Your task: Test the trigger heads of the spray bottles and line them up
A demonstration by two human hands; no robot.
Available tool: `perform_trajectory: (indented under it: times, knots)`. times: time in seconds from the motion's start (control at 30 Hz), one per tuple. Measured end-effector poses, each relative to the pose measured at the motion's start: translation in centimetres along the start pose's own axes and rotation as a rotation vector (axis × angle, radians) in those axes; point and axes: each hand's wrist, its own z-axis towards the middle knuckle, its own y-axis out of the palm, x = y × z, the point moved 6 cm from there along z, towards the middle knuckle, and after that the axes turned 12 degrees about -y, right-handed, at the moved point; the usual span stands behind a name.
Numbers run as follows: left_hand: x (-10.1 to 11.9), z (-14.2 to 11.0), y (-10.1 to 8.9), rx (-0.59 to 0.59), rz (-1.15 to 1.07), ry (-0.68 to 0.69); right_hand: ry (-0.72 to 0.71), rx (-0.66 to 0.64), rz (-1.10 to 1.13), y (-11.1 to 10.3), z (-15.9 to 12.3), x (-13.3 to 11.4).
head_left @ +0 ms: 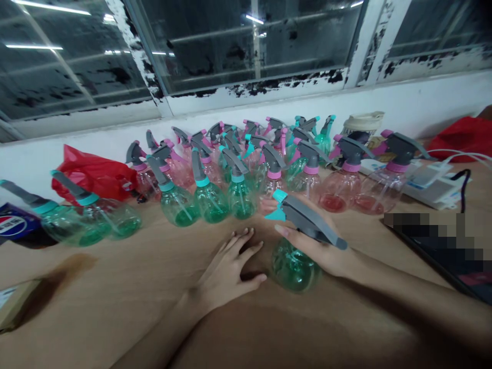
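Green spray bottles (125, 225) stand at left; the left hand (228, 269) spreads its fingers over the desk (134, 302), holding nothing; beyond it, the right hand (321, 253) wraps a nearer green bottle (292, 269) at its neck. The others look grouped already, this one left; its grey sprayer (307, 218) hides part of the grip; rear bottles (324, 142) overlap.

2 bare hands (226, 271) — bare forearms (411, 297)
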Motion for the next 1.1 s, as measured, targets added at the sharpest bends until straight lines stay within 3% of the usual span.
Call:
perform_trajectory:
  times: [0.27,0.77,1.1]
  knots:
    - [0.04,-0.03,-0.08,-0.009,-0.007,0.001,0.043,-0.029,0.061,0.36,0.31,0.17]
    - [-0.04,-0.16,0.02,0.046,0.042,0.015,-0.042,0.007,-0.161,0.07,0.67,-0.24]
    - [0.06,-0.20,-0.19,0.060,0.054,0.014,-0.010,-0.021,-0.108,0.12,0.32,0.17]
